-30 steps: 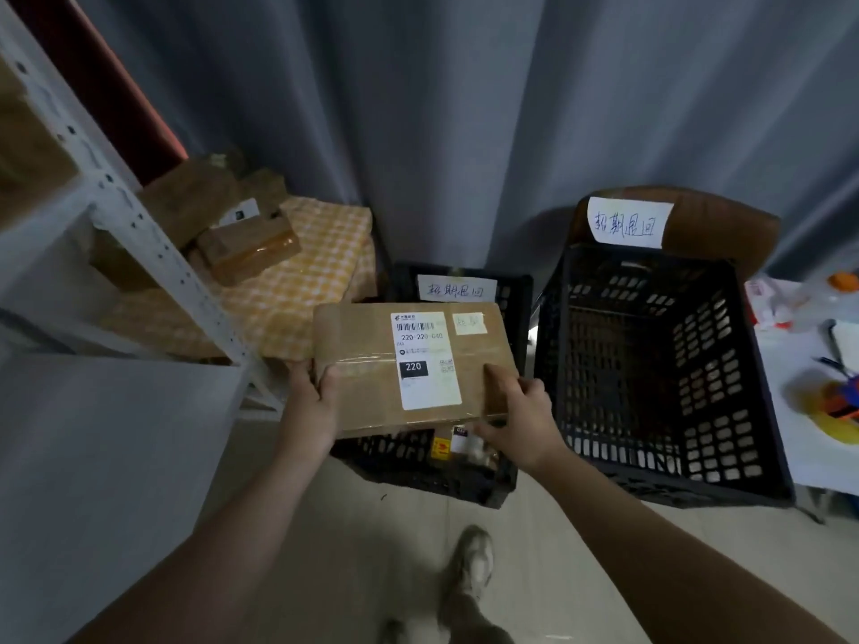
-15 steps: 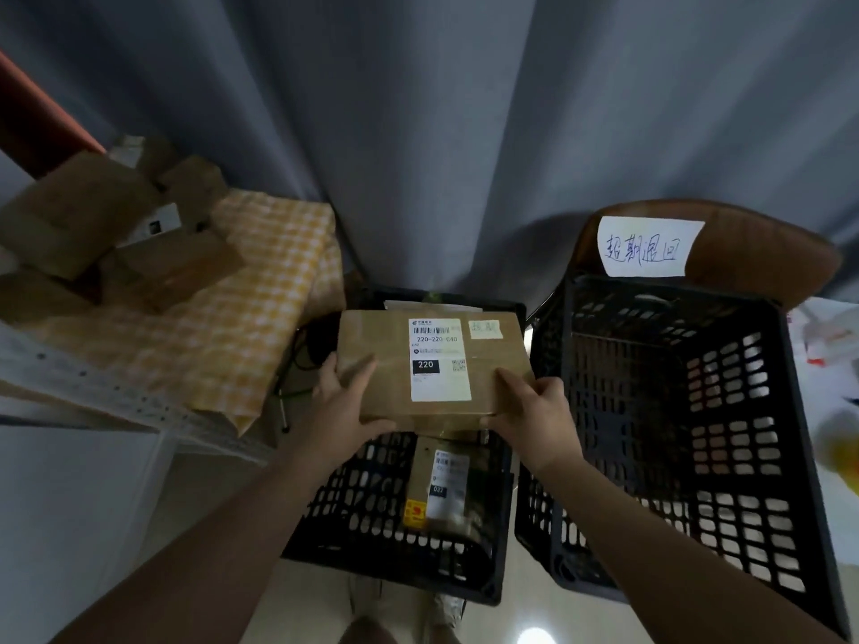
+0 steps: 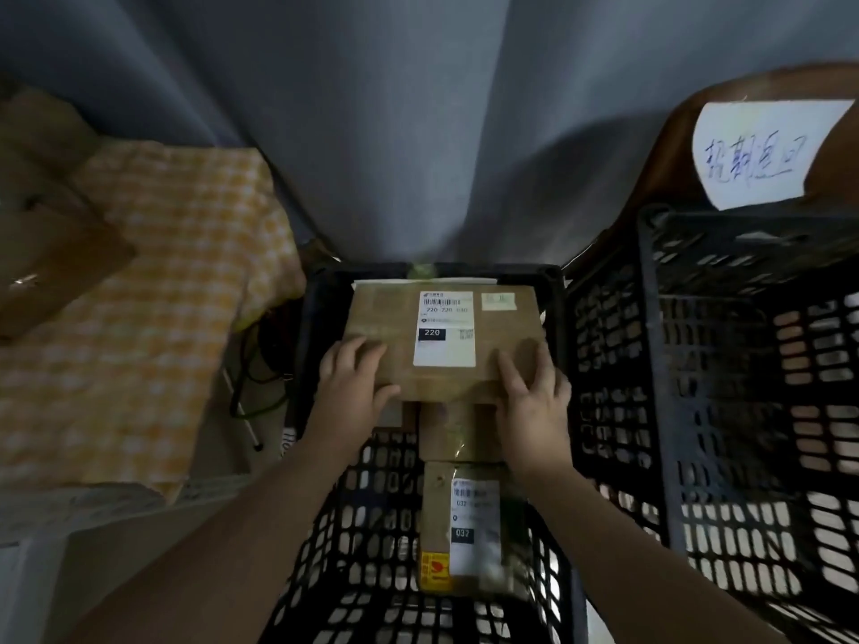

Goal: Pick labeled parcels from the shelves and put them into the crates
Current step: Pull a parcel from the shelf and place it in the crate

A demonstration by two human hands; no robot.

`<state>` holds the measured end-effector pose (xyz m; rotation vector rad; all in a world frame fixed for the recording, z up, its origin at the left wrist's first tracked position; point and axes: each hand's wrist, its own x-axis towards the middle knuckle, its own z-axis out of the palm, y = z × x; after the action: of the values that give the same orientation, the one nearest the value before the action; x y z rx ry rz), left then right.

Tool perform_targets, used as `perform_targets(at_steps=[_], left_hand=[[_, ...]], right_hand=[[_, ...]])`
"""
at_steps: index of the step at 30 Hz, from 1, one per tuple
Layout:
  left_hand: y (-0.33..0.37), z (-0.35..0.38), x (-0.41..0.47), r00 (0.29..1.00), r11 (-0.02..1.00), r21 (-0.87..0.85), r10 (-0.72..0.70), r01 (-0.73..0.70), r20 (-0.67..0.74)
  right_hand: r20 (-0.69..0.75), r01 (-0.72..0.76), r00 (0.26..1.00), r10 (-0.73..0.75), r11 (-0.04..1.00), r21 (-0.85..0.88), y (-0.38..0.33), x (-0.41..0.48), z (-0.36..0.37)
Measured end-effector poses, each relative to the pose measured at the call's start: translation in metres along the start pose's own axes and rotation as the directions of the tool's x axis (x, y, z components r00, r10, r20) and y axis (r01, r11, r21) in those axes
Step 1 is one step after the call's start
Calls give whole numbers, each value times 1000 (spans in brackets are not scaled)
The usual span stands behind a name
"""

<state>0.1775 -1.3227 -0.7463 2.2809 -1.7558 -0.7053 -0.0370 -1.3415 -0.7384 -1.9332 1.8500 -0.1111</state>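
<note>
1. Left grip is holding the near left corner of the 220 parcel. The fingers are lying across the top and the thumb is hooking the near edge.
2. Right grip is holding the near right corner, with its fingers lying on top next to the right edge.
3. The 220 parcel is sitting flat, label up, over the far end of the crate, with its far edge right by the far rim. Can't tell if it's resting on anything or just being carried.
4. A plain box is poking out from under its near edge. Closer to the camera, the 032 parcel is lying label up in the same crate.
5. A second crate is standing just beside it on the right, with a handwritten sign showing above it.
6. Off to the left, brown boxes are sitting on a checked cloth. Cables are dangling between the cloth and the crate, and a grey curtain is hanging behind everything.
</note>
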Motion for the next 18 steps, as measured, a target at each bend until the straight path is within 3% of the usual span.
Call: perform_targets(at_steps=[5,8,11,18], left_hand=[[-17,48,21,1000,998,63,4,-5,10],[-29,71,26,999,983,180,21,-26,29],[-26,88,28,990,934,331,119,-137,75],[-23,86,37,976,924,320,178,-209,124]], right_hand=[[16,-91,996,92,994,-54,0,28,56],[31,-62,997,66,991,-121,7,35,79],[55,4,998,4,992,-128,13,36,94],[156,12,987,33,959,-282,11,43,91]])
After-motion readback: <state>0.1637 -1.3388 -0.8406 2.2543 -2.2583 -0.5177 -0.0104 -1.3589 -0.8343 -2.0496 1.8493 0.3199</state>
